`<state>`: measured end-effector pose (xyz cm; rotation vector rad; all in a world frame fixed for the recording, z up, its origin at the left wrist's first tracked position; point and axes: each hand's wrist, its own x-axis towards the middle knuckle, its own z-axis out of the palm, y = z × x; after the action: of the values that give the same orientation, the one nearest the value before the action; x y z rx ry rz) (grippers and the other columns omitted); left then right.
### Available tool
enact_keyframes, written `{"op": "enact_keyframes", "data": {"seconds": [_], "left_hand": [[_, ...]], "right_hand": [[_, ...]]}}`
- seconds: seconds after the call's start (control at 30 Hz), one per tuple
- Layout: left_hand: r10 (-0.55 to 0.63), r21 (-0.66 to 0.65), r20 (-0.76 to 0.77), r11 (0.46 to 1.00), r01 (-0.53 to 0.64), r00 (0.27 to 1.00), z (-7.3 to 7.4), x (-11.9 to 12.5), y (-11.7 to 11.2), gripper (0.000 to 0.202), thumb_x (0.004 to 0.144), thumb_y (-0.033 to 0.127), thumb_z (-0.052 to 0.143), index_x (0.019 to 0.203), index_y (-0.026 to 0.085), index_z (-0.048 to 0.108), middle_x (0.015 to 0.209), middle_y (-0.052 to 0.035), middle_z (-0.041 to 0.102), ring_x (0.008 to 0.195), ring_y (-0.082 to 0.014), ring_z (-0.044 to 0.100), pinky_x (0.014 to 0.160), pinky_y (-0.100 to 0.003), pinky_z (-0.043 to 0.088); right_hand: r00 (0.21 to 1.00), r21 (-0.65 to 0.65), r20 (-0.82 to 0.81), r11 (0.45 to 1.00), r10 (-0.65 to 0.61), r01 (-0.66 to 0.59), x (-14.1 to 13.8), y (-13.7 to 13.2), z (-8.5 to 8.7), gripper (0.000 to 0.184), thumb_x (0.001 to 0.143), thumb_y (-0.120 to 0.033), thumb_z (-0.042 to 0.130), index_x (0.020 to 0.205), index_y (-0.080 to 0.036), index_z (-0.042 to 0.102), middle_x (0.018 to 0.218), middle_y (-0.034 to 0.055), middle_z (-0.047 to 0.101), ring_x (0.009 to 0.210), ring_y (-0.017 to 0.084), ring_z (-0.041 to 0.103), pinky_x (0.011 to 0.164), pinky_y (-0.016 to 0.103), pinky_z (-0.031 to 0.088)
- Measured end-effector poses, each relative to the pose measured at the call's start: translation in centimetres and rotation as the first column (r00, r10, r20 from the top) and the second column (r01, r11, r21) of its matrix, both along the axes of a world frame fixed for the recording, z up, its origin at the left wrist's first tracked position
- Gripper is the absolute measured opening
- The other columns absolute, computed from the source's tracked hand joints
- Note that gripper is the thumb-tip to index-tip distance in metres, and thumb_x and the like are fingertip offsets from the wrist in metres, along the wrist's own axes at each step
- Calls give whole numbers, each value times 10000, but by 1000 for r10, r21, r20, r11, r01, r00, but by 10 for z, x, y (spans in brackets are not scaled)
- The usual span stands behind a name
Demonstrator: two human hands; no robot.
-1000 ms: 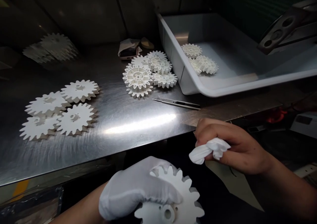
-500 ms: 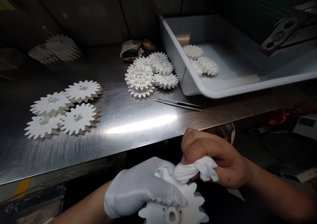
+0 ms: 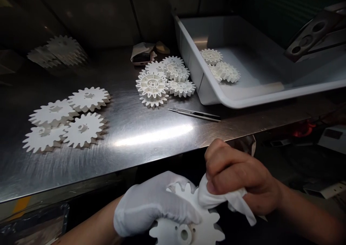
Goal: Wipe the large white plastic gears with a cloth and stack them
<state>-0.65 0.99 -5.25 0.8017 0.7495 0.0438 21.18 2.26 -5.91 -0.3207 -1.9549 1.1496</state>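
Below the table edge, my left hand [image 3: 151, 207], in a white glove, grips a white plastic gear [image 3: 189, 227] flat by its rim. My bare right hand [image 3: 238, 176] is closed around a crumpled white cloth [image 3: 224, 201] and presses it against the gear's upper right teeth. Both hands are held in front of the steel table [image 3: 140, 136].
Several flat white gears [image 3: 65, 118] lie at the table's left. A pile of ribbed white gears [image 3: 162, 81] sits in the middle, with a thin blade tool [image 3: 194, 114] in front. A tilted grey tray [image 3: 243, 97] at right holds more gears [image 3: 220, 66]. A phone [image 3: 142, 57] lies behind.
My right hand came down and left from beside the table edge with the cloth, reached the gear, and now rubs its upper right teeth. My left hand has kept hold of the gear.
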Motion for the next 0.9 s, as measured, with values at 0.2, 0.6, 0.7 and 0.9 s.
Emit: {"op": "enact_keyframes", "data": {"seconds": [0.2, 0.6, 0.7, 0.9], "left_hand": [[27, 1, 3, 1000, -27, 1000, 4, 2, 0, 224, 700, 265, 718, 686, 136, 536, 660, 20, 438, 622, -103, 354, 516, -203, 285], [-62, 50, -39, 997, 64, 997, 15, 3, 4, 296, 696, 285, 736, 621, 153, 483, 592, 50, 363, 551, -85, 276, 469, -215, 223], [-74, 61, -51, 995, 77, 996, 16, 4, 3, 297, 700, 291, 741, 627, 152, 489, 601, 52, 369, 559, -81, 276, 468, -209, 226], [-17, 1, -5, 1000, 17, 1000, 18, 4, 3, 263, 682, 282, 758, 628, 145, 540, 575, 62, 435, 540, -78, 344, 470, -197, 276]], "right_hand": [[987, -10, 151, 999, 47, -46, 10, 8, 2, 249, 934, -271, 481, 954, -100, 661, 843, 93, 600, 839, 182, 549, 777, 350, 456], [982, -237, 188, 971, 20, 25, 2, 4, 12, 133, 807, -95, 605, 934, -134, 606, 804, 38, 583, 726, 132, 548, 648, 253, 448], [985, -194, 171, 981, 37, -3, 5, 6, 11, 127, 813, -108, 599, 936, -135, 619, 810, 47, 582, 730, 139, 549, 647, 258, 455], [979, -272, 176, 961, 101, -50, 24, 14, 9, 96, 835, -184, 635, 909, -123, 642, 793, 50, 587, 700, 133, 556, 622, 244, 450]]}}
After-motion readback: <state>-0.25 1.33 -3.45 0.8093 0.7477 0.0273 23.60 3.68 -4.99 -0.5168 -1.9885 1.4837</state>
